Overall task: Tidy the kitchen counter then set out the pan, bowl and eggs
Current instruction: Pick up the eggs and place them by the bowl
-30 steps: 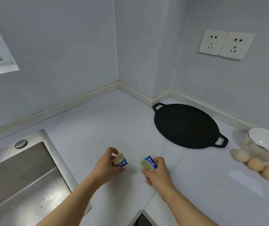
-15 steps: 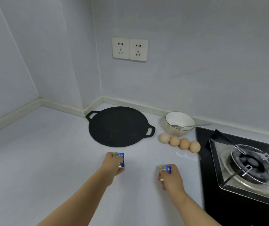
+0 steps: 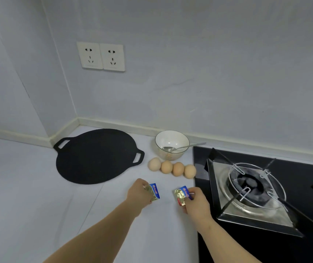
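Fingers [image 3: 144, 186] of the left hand [image 3: 139, 192] grasp one small foil packet [image 3: 154, 191]; those of the right hand [image 3: 196, 203] grasp a second foil packet [image 3: 181, 195] — both held low over the white worktop [image 3: 28, 196].

Each packet shows gold foil with a blue and red label; whether either touches the worktop cannot be told. The black flat pan [image 3: 96, 156] lies on the worktop near the wall corner, its two loop handles at upper left and right. The white bowl [image 3: 171, 145] stands just right of the pan, near the wall, with a metal spoon [image 3: 182, 147] resting inside, handle over the rim toward the gas hob [image 3: 262, 188]. Four eggs [image 3: 172, 168] sit in a row in front of the bowl — between the pan and the hob's edge. Two wall sockets [image 3: 101, 56] are mounted above the pan.
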